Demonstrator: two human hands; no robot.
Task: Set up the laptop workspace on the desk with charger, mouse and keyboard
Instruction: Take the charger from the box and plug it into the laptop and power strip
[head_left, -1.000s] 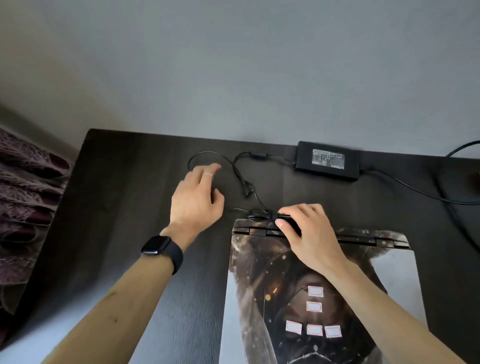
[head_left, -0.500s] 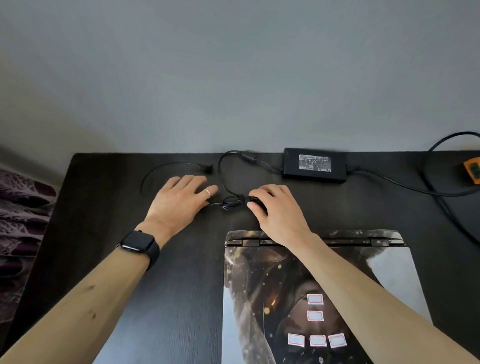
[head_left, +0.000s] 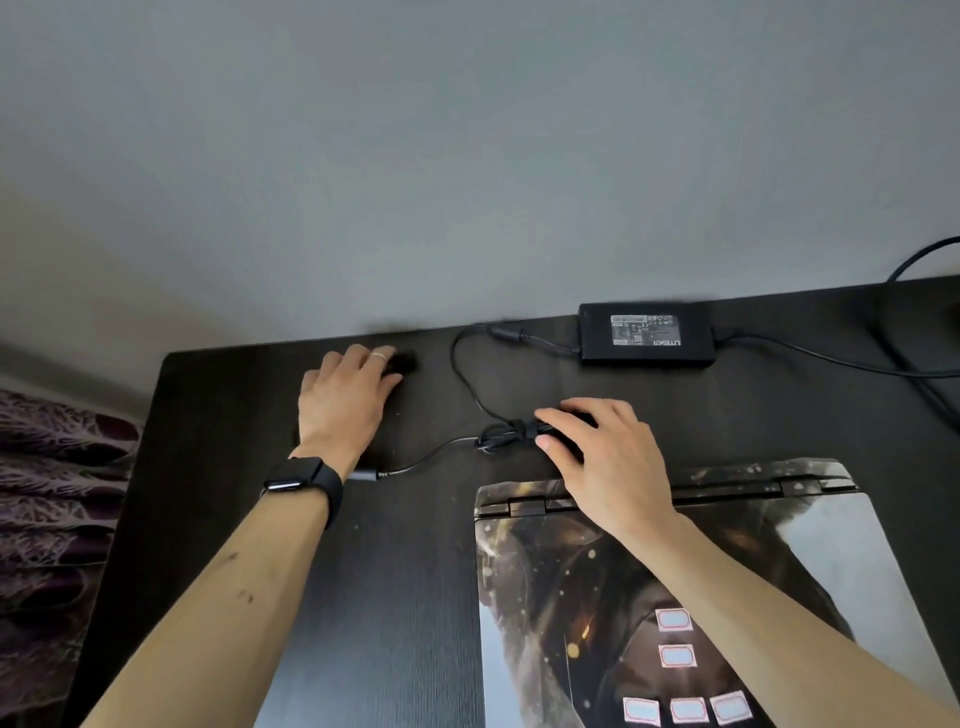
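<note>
Fingers of my right hand (head_left: 608, 457) clamp the bundled black charger cable (head_left: 501, 439); my left hand (head_left: 343, 402), grip unclear. Tugging could yank the black rectangular power brick (head_left: 647, 332) sideways.

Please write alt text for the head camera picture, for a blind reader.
On a dark desk, the right hand grips a bundled cable just behind a closed laptop; the left hand reaches toward the far edge. The charger lies by the wall.
</note>
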